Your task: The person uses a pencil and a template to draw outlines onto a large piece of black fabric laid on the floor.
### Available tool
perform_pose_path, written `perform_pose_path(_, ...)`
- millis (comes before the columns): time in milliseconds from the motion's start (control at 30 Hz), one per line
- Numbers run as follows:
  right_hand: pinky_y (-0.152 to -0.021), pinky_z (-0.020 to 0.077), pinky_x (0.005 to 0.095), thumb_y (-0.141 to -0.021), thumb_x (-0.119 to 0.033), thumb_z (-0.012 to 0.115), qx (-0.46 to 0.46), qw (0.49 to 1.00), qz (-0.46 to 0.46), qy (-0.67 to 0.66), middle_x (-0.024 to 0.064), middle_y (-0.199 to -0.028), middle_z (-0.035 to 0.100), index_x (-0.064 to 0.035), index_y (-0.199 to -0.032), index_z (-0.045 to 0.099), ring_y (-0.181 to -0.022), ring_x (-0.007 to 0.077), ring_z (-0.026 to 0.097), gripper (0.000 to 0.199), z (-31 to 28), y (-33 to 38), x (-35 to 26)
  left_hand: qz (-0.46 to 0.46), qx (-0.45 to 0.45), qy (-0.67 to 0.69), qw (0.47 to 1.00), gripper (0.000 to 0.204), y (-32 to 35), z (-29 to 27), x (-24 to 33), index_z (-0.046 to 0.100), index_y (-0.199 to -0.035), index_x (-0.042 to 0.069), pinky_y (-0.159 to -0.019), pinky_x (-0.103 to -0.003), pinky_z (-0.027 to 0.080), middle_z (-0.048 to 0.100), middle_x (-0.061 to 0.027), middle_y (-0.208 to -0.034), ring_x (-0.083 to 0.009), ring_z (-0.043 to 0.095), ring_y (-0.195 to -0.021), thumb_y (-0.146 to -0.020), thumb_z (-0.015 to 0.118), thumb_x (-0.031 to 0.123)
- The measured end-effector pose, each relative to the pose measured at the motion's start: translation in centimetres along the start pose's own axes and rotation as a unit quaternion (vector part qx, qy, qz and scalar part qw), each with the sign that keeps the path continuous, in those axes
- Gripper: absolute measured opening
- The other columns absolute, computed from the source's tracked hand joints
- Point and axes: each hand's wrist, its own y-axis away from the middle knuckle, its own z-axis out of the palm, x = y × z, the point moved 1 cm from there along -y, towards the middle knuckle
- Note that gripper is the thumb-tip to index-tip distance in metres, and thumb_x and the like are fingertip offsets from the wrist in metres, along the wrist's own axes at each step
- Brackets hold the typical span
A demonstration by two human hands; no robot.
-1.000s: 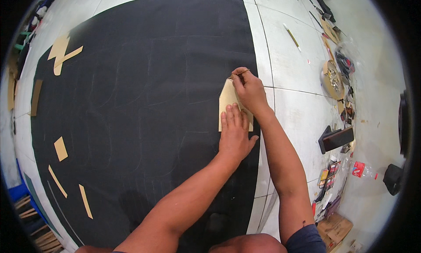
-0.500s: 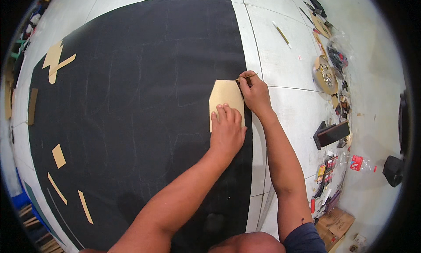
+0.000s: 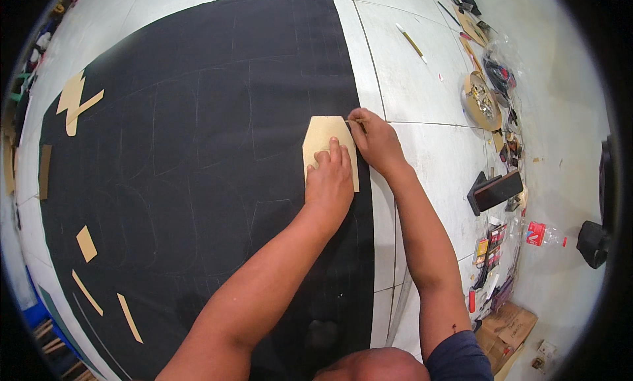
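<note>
A pale tan card template [image 3: 323,127] with cut top corners lies on a large black sheet of material [image 3: 204,137], close to its right edge. My left hand [image 3: 328,186] rests on the template with the fingers laid out flat, covering its lower part. At the template's upper right corner, my right hand [image 3: 377,143] pinches a thin pencil-like stick [image 3: 352,121]. Its tip is at the template's edge; most of the stick is hidden by the fingers. Faint pale lines run across the black sheet.
More tan card pieces [image 3: 74,96] lie along the sheet's left side. On the white tiled floor to the right are a pen [image 3: 411,43], a round container of small metal parts [image 3: 473,104], a dark stand [image 3: 498,191], a plastic bottle [image 3: 537,234] and a cardboard box [image 3: 504,331].
My left hand has shifted slightly up the template, uncovering its lower right corner. My right hand has turned a little, and the stick now shows less. The whole view has moved slightly.
</note>
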Motion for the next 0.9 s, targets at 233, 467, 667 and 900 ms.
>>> perform_pose_path(233,-0.083,0.0563,0.0415,-0.101,-0.015,0.063,0.008,0.998,-0.058,0.008,0.0166,-0.106,0.072,-0.0028,-0.112,0.066,-0.095,0.0363,0.071,0.016,-0.7,1.7,1.0,0.004,-0.015,-0.009,1.0,0.057,-0.2,-0.5,0.3,0.054,-0.146,0.001,-0.084,-0.038,0.064,0.051,-0.0192,-0.151,-0.0298,0.064,-0.112,-0.091,0.063,0.012)
perform_pose_path(467,-0.082,0.0562,0.0429,-0.101,-0.013,0.062,-0.019,0.998,-0.054,0.024,0.0165,-0.104,0.071,-0.0028,-0.111,0.066,-0.094,0.0368,0.07,0.015,-1.6,3.0,0.7,0.005,-0.057,-0.003,0.998,0.061,-1.0,-1.2,0.2,0.053,-0.149,0.004,-0.081,-0.039,0.064,0.051,-0.0189,-0.148,-0.0316,0.062,-0.113,-0.09,0.065,0.012)
perform_pose_path(667,-0.082,0.056,0.0461,-0.1,-0.014,0.06,-0.006,0.998,-0.065,-0.004,0.0169,-0.105,0.07,-0.003,-0.109,0.064,-0.095,0.0386,0.069,0.015,-1.1,3.7,1.2,0.002,-0.055,0.016,0.998,0.061,-0.9,-1.0,0.0,0.053,-0.149,0.007,-0.081,-0.039,0.064,0.052,-0.0183,-0.148,-0.0327,0.062,-0.115,-0.09,0.067,0.014)
perform_pose_path(900,-0.082,0.0558,0.0467,-0.099,-0.012,0.06,-0.009,0.997,-0.072,-0.004,0.0176,-0.103,0.069,-0.0037,-0.11,0.063,-0.094,0.0391,0.068,0.014,-1.5,4.0,1.5,0.004,-0.051,0.031,0.998,0.059,-1.1,-0.9,-0.1,0.054,-0.149,0.011,-0.082,-0.039,0.064,0.053,-0.018,-0.147,-0.0334,0.062,-0.117,-0.091,0.066,0.016)
